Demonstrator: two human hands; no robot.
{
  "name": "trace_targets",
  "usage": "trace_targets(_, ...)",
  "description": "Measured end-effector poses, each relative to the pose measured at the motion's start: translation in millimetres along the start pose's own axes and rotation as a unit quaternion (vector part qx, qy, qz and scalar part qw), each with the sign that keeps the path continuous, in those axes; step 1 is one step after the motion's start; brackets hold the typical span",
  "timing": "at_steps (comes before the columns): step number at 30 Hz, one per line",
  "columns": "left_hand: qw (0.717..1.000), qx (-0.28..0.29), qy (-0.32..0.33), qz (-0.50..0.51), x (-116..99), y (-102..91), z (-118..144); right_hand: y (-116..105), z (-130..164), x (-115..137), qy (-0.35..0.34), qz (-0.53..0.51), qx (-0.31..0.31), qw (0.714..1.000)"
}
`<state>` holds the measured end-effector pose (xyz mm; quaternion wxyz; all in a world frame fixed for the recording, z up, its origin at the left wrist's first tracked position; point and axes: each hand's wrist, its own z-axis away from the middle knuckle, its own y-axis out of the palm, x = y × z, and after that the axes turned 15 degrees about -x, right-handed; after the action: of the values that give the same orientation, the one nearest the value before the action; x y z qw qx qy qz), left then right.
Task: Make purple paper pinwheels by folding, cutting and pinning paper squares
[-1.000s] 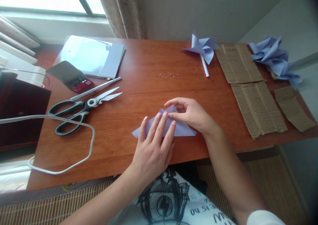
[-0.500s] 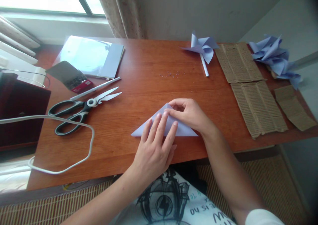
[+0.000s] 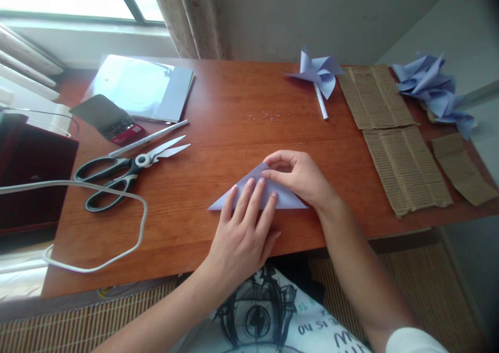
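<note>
A sheet of pale lilac paper, folded into a triangle, lies on the desk in front of me with its long edge toward my body. My left hand rests flat on it, fingers spread across the middle. At the triangle's top corner, the thumb and fingers of my right hand pinch the paper. My fingers cover part of the top corner and the paper's centre.
Open scissors, a white paper stick, a small box and a notebook lie left, with a white cable. A paper pinwheel, cardboard pieces and more folded paper pinwheels are right. Tiny beads lie mid-desk.
The long edge of the folded paper has shifted slightly away from my body. My right hand has risen a little at the top corner; my left hand has barely moved.
</note>
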<state>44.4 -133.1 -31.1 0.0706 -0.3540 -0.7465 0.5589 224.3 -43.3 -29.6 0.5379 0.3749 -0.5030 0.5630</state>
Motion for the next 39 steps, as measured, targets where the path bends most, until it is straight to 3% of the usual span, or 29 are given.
trace_targets(7, 1.000, -0.004, -0.003, 0.005, -2.7, 0.3, 1.2, 0.5, 2.0, 3.9, -0.041, 0.010, 0.009, 0.999)
trace_targets(14, 1.000, -0.003, -0.005, 0.005, -2.9, 0.6, 0.9, 2.0, 1.6, -2.3, -0.074, 0.044, -0.041, 0.995)
trace_targets(39, 1.000, -0.007, -0.001, 0.005, -5.3, 0.0, -0.6, -1.1, 2.4, 0.4, -0.046, 0.034, -0.024, 0.998)
